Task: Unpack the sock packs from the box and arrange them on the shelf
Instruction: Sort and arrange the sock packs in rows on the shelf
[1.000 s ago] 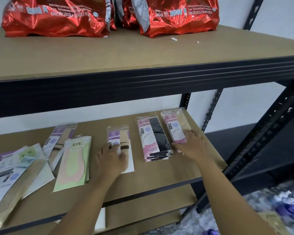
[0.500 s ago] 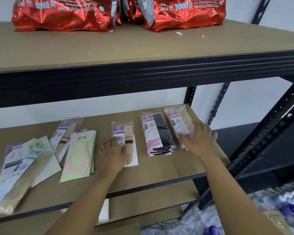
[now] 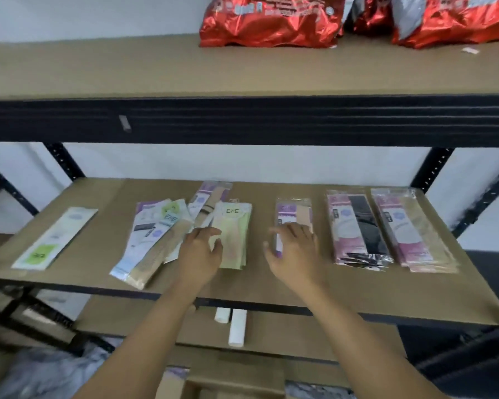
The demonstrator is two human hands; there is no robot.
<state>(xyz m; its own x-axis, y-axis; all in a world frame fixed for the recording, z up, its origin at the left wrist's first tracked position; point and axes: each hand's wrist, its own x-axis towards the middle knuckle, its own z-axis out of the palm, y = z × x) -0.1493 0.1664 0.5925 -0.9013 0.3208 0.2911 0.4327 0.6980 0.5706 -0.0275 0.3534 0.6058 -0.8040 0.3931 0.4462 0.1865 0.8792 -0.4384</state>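
Observation:
Several flat sock packs lie on the middle shelf (image 3: 271, 283). My left hand (image 3: 200, 254) rests with relaxed fingers on the left edge of a pale green and peach pack (image 3: 234, 228). Fingers spread, my right hand (image 3: 296, 250) covers the lower part of a purple and beige pack (image 3: 293, 211). To the right lie a pink pack with black socks (image 3: 357, 228) and a pink pack with beige socks (image 3: 409, 228). A loose overlapping pile of packs (image 3: 156, 237) sits left of my left hand. One white pack with a green label (image 3: 55, 237) lies alone at the far left.
Red foil bags (image 3: 268, 21) stand on the upper shelf, whose dark front beam (image 3: 242, 119) hangs over the work area. White rolls (image 3: 236, 326) lie on the lower shelf. A cardboard edge (image 3: 231, 381) shows at the bottom. Black uprights frame both sides.
The view has swung left. My right hand moved from the rightmost pink pack to the purple and beige pack. My left hand moved from that pack to the pale green one.

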